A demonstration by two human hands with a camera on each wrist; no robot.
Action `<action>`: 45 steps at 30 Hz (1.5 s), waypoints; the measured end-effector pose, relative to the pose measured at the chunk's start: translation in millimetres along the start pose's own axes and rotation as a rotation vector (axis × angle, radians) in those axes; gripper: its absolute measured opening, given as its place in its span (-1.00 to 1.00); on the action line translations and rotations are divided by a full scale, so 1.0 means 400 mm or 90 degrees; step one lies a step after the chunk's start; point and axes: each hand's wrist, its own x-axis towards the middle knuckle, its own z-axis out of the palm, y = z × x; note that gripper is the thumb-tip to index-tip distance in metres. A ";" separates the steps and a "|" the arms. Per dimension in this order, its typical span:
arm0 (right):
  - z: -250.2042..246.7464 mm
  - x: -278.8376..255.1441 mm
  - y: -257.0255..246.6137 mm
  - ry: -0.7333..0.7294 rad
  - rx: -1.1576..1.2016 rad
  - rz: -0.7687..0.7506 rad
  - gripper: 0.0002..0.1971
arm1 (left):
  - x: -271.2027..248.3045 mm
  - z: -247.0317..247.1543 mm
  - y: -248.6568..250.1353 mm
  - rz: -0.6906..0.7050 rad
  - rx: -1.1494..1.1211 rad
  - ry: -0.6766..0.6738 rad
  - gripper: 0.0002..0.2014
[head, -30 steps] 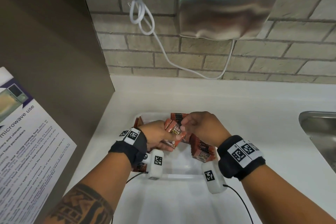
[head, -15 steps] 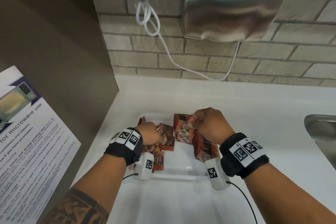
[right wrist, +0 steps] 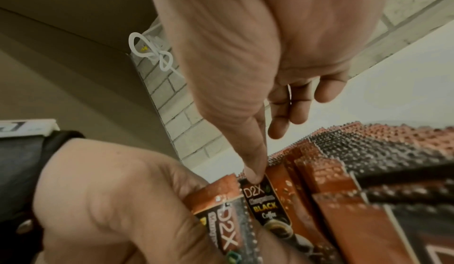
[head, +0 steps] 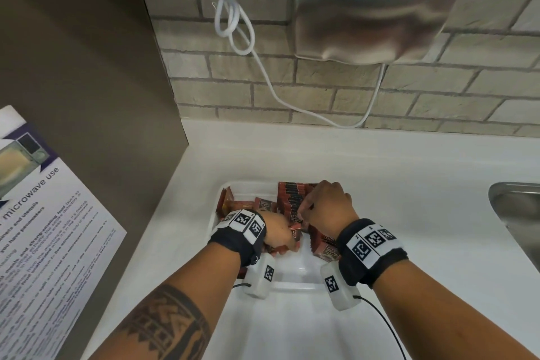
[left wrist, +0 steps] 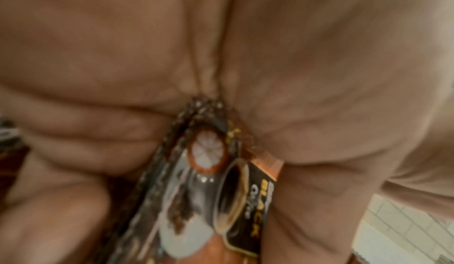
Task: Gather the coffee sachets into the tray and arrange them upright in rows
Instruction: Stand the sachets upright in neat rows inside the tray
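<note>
Risks first. White countertop (head: 409, 184) is smooth and the white plastic tray (head: 292, 286) looks light and glossy: a sideways push from either wrist probably slides the tray toward the steel sink (head: 514, 213) on the right.

Upright row of sachets (head: 293, 199) stands along the tray's right side, leaning as a pack. Thin, flat, slick foil-type packets, brown-orange and black print, serrated crimped top edges. Nothing braces the near end, so I'd expect a domino collapse if the right hand (head: 327, 207) lets go or nudges it.

Left hand (head: 277, 231) is clamped on a small bundle of sachets (left wrist: 209, 171), fingers curled round them; the left wrist view shows at least two pinched together. Slick film means they could fan out or slip when handed over, or get inserted skewed.

Right hand: index fingertip (right wrist: 254, 177) presses down on the top edge of a "D2X Black Coffee" sachet (right wrist: 267, 206) at the row's end, other fingers loosely extended, gripping nothing. Too much pressure likely buckles that packet.

Loose sachets (head: 263, 204) lie flat at the tray's far left, still to be stood up.
</note>
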 end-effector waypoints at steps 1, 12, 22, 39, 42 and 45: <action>0.001 0.002 0.000 -0.002 -0.007 -0.004 -0.83 | 0.002 -0.001 0.003 -0.004 -0.004 -0.003 -0.74; 0.006 -0.002 0.011 0.011 0.034 -0.031 -0.84 | -0.004 -0.017 0.019 -0.020 -0.006 -0.019 -0.61; -0.014 -0.002 0.036 0.070 0.096 -0.019 -0.77 | -0.015 -0.025 -0.006 0.002 -0.107 -0.011 -0.84; -0.016 -0.012 0.009 -0.001 -0.001 -0.008 -0.81 | -0.004 -0.016 -0.017 0.004 -0.113 -0.002 -0.62; -0.019 -0.009 0.010 -0.003 0.002 -0.002 -0.81 | 0.004 -0.014 -0.019 0.008 -0.098 -0.003 -0.68; -0.019 -0.006 0.012 -0.004 0.009 -0.005 -0.82 | 0.007 -0.012 -0.017 0.009 -0.089 0.001 -0.62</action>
